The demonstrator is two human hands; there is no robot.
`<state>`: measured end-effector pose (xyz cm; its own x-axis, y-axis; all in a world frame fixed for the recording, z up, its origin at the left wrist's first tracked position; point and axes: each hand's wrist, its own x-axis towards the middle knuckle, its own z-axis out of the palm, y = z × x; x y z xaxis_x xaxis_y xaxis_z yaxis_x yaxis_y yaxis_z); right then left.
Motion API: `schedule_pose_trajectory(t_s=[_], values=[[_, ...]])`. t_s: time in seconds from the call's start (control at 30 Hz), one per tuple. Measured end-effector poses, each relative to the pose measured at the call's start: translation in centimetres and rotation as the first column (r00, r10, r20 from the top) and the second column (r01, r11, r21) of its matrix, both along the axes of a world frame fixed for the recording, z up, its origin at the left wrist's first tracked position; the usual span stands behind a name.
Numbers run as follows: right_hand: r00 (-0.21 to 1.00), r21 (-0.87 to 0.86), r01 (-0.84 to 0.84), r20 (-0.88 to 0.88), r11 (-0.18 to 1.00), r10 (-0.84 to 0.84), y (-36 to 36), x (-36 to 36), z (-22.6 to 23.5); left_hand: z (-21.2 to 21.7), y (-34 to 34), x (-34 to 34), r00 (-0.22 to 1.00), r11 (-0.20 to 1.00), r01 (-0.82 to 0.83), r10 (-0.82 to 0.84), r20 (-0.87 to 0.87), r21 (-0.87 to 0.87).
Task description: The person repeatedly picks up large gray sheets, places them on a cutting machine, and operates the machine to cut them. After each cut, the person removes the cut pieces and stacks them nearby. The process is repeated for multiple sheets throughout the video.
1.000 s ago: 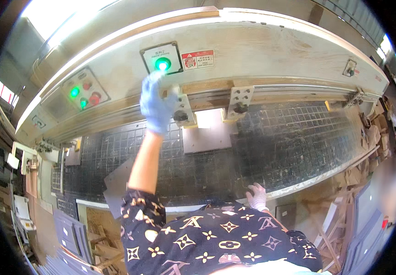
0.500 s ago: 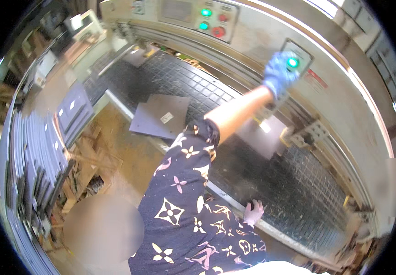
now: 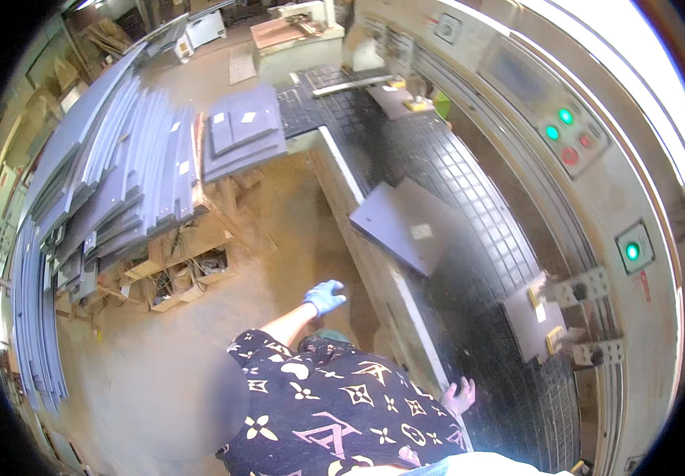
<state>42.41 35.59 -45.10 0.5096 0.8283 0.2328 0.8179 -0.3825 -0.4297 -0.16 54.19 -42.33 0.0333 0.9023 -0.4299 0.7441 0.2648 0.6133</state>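
My left hand [image 3: 326, 297], in a blue glove, hangs over the brown floor beside the machine with its fingers apart and nothing in it. My right hand [image 3: 459, 397] rests with spread fingers on the pale front edge of the black machine bed [image 3: 457, 333]. Between the hands and the machine's far side, stacked grey panels [image 3: 394, 220] with a white label lie on the bed, overhanging its front edge. A smaller grey panel [image 3: 526, 324] lies farther right, by yellow-tipped clamps. A green-lit button [image 3: 633, 251] glows on the machine's front.
Long grey panels [image 3: 132, 170] are piled at the left, beside shorter panels [image 3: 243, 131]. Wooden boxes [image 3: 191, 278] stand under them. A control panel [image 3: 568, 135] with green and red buttons sits on the machine's beam. Another panel [image 3: 398, 101] lies at the bed's far end.
My left hand has left the green-lit button and swung back over the floor. The view has turned left. My right hand stays on the bed's edge.
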Motion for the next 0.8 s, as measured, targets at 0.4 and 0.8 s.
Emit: schedule_pose_trajectory(t_s=[0.4, 0.8], values=[[0.42, 0.18, -0.474, -0.814, 0.862, 0.4, 23.8, -32.2, -1.0, -2.9, -0.1, -21.8, 0.769, 0.863, -0.503, 0.472, 0.431, -0.047], [0.146, 0.171, -0.785, -0.883, 0.596, 0.445, 45.9, -50.1, 3.8, -6.6, 12.1, -34.4, 0.344, 0.573, -0.818, 0.564, 0.75, -0.055]])
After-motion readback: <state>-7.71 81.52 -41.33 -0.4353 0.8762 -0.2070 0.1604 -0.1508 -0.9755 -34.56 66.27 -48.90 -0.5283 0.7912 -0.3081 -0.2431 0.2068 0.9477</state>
